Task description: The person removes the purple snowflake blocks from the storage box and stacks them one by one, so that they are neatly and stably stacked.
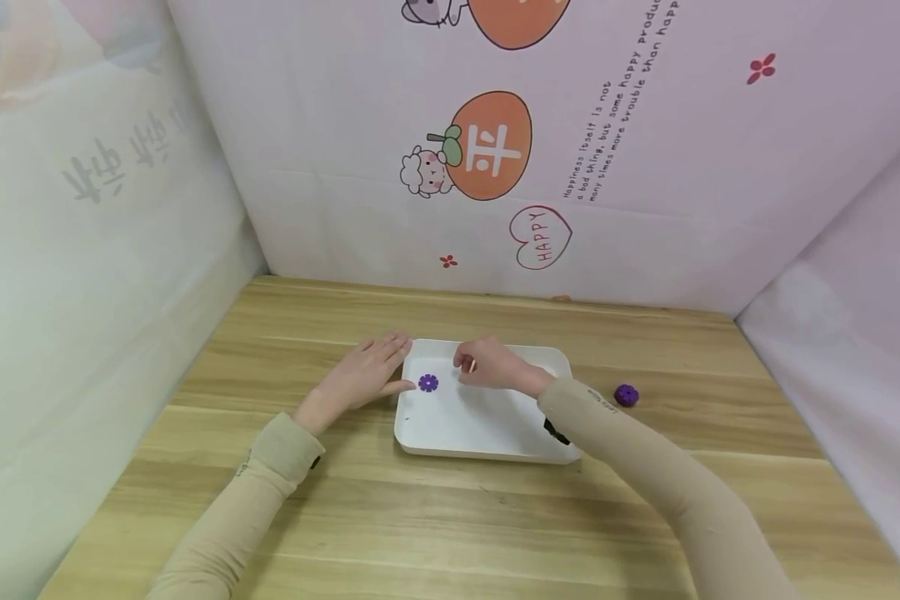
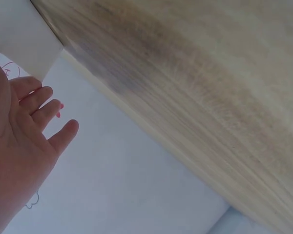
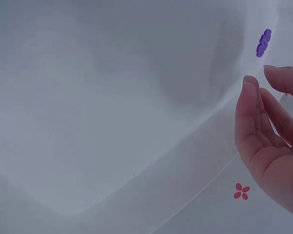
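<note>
A white tray lies on the wooden table. Inside it, near the left end, is a flat purple snowflake-shaped disc, which also shows as a purple piece in the right wrist view. My left hand lies along the tray's left rim with fingers extended, the thumb close to the disc. Over the tray, right of the disc, hovers my right hand. Its fingers are loosely bent, and the right wrist view shows a gap between thumb and fingertips with nothing held.
Right of the tray, a small purple flower-shaped piece, thicker than the disc and perhaps several stacked, sits on the table. Printed white sheets rise at the back and both sides.
</note>
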Action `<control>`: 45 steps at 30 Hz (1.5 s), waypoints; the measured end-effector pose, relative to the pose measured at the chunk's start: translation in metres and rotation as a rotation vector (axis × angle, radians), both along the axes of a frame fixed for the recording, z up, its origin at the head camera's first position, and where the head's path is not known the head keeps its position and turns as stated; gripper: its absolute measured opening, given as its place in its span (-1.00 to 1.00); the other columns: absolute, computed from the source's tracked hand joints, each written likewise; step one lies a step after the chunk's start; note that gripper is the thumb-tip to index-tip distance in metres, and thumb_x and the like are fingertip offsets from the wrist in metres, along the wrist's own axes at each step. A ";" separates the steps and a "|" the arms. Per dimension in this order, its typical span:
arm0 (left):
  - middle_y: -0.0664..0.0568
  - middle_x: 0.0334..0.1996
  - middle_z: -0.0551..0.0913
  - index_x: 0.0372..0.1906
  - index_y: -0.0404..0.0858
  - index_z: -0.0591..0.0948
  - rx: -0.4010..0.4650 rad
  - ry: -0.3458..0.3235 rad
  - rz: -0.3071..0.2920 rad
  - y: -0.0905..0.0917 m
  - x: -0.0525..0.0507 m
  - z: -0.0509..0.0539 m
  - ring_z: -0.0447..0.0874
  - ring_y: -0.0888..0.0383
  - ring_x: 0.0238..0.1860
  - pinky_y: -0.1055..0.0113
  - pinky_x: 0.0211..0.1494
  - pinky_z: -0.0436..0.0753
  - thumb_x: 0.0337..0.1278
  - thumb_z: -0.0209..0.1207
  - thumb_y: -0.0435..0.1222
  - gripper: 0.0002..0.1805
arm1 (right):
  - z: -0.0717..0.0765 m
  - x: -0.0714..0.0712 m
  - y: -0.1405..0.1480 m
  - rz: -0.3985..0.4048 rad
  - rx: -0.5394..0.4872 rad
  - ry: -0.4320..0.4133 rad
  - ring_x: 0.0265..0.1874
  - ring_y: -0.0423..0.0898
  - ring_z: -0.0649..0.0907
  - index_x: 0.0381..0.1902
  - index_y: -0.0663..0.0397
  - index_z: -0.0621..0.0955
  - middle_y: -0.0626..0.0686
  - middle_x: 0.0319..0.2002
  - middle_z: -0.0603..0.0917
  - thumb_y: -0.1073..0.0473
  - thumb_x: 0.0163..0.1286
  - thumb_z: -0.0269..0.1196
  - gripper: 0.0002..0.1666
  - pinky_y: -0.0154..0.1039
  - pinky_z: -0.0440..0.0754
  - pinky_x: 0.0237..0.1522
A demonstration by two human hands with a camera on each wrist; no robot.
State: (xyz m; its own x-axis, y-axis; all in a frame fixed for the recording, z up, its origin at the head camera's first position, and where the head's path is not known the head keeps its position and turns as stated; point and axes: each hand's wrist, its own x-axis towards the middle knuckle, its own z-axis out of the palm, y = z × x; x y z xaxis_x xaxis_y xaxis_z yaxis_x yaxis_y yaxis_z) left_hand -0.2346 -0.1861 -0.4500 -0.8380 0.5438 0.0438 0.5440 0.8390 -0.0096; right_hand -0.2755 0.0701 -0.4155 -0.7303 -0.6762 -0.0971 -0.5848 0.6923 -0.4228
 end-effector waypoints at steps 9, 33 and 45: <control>-0.15 0.53 0.22 0.52 -0.32 0.20 0.004 0.026 -0.002 -0.001 0.000 -0.001 0.20 -0.09 0.55 -0.07 0.55 0.32 0.38 -0.08 0.24 -0.12 | -0.006 -0.001 -0.023 -0.013 0.025 -0.056 -0.27 -0.12 0.61 -0.08 0.15 0.66 0.07 -0.18 0.74 0.26 0.28 0.37 -0.75 -0.28 0.69 -0.12; -0.15 0.54 0.20 0.52 -0.31 0.18 0.019 0.014 -0.005 0.000 -0.001 -0.003 0.18 -0.08 0.55 -0.08 0.55 0.32 0.38 -0.09 0.25 -0.11 | -0.017 -0.004 -0.046 -0.003 0.056 -0.026 -0.35 -0.16 0.60 -0.23 0.20 0.68 0.08 -0.29 0.72 0.29 0.21 0.41 -0.83 -0.34 0.63 -0.21; -0.15 0.54 0.19 0.52 -0.32 0.18 -0.001 0.021 -0.009 -0.002 0.000 -0.004 0.19 -0.08 0.55 -0.08 0.53 0.34 0.38 -0.08 0.24 -0.11 | -0.018 -0.002 -0.048 0.029 0.050 -0.005 -0.37 -0.17 0.60 -0.27 0.22 0.67 0.09 -0.31 0.72 0.30 0.22 0.41 -0.86 -0.35 0.65 -0.22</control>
State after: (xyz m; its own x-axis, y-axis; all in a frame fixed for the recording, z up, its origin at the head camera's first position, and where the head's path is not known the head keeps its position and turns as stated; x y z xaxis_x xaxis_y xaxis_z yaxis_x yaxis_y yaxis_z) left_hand -0.2344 -0.1878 -0.4537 -0.8321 0.5512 0.0611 0.5510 0.8342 -0.0216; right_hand -0.2777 0.0223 -0.4333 -0.7098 -0.6913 -0.1354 -0.6027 0.6955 -0.3912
